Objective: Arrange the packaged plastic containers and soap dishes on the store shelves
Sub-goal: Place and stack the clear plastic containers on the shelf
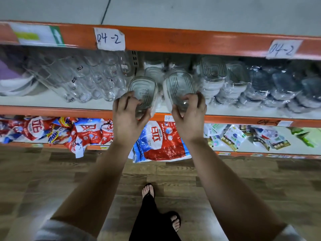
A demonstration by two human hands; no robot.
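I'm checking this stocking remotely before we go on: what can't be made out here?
- Head view: the near ends of both clear soap dishes, left and right, hidden by left hand and right hand.
- Shelf back: dark, shadowed by the beam.
- Dish label print: too small.

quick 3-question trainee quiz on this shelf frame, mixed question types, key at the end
1. True or false: the left hand and the right hand each hold a separate wrapped clear soap dish.
2. Multiple choice: what lies on the middle shelf left of the held dishes? A) clear glass tumblers B) detergent bags C) dark wrapped dishes
3. Fill in: the handwritten label on the upper orange beam reads ____.

Key: 1 true; 2 A; 3 04-2. The left soap dish and the right soap dish sit at the shelf's front edge, each in a closed grip.
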